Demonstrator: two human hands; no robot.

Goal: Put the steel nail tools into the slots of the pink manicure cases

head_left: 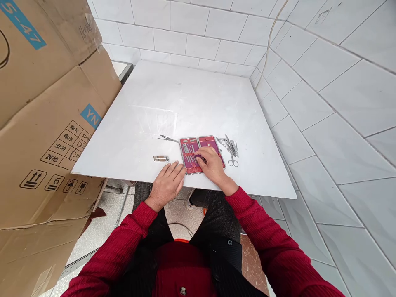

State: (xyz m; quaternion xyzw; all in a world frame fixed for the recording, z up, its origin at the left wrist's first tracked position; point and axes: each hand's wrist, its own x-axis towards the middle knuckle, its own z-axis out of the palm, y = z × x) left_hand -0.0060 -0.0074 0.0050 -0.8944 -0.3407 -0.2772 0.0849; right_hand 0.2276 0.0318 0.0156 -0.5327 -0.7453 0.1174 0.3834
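An open manicure case [189,169] with a purple-red lining lies on the white table. Slim metal tools [187,149] sit in a row under a strap in its left half. My right hand [212,166] is over the middle and right half, thumb and fingers pinched together; what they hold is hidden. My left hand [168,181] rests flat at the table's front edge, fingertips beside the case's lower left corner. Just beyond those fingers lie nail clippers [161,158]. Tweezer-like metal tools [167,138] lie left of the case. Small scissors [232,159] and several metal tools [230,145] lie to its right.
Large cardboard boxes [46,123] stand along the left side of the table [216,103]. A tiled wall [324,115] rises on the right and another at the back. A thin cable [268,43] runs down the back right corner. My legs are under the table's front edge.
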